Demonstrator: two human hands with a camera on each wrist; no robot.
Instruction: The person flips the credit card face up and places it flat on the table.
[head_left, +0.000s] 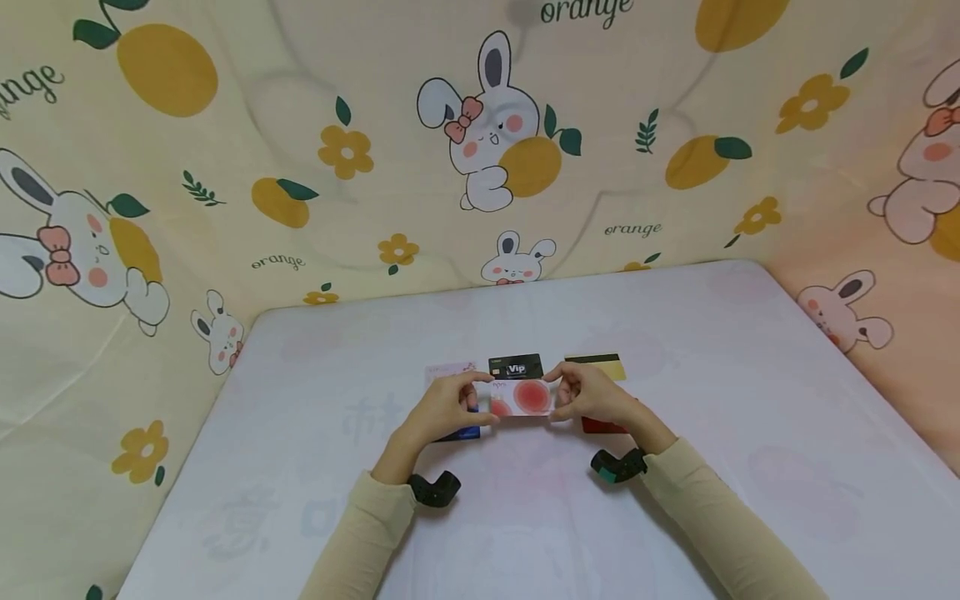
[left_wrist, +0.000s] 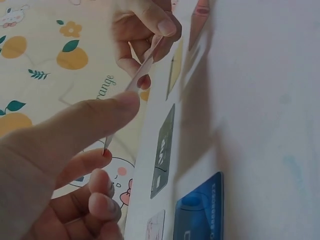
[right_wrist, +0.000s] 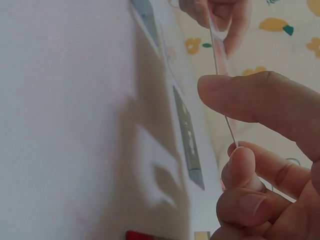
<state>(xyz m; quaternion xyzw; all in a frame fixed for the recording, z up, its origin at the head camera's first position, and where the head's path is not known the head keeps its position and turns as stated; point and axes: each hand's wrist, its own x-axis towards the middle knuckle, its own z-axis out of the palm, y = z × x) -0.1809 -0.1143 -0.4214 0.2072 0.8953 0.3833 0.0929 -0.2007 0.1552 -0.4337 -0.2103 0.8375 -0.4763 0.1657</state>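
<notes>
A white card with pinkish-red circles is held up off the table between both hands. My left hand pinches its left end between thumb and fingertip, while the right hand does the same at the right end. In the wrist views the card appears nearly edge-on, raised above the table. Just beyond it lies a black Vip card, partly covered from view. A pale pink card and a blue card lie by the left hand. Near the right hand are a gold card with a dark stripe and a red card, both partly hidden.
The white table reaches back to a curtain printed with rabbits, oranges and flowers. Dark wrist cameras sit at the left wrist and the right wrist, close above the tabletop.
</notes>
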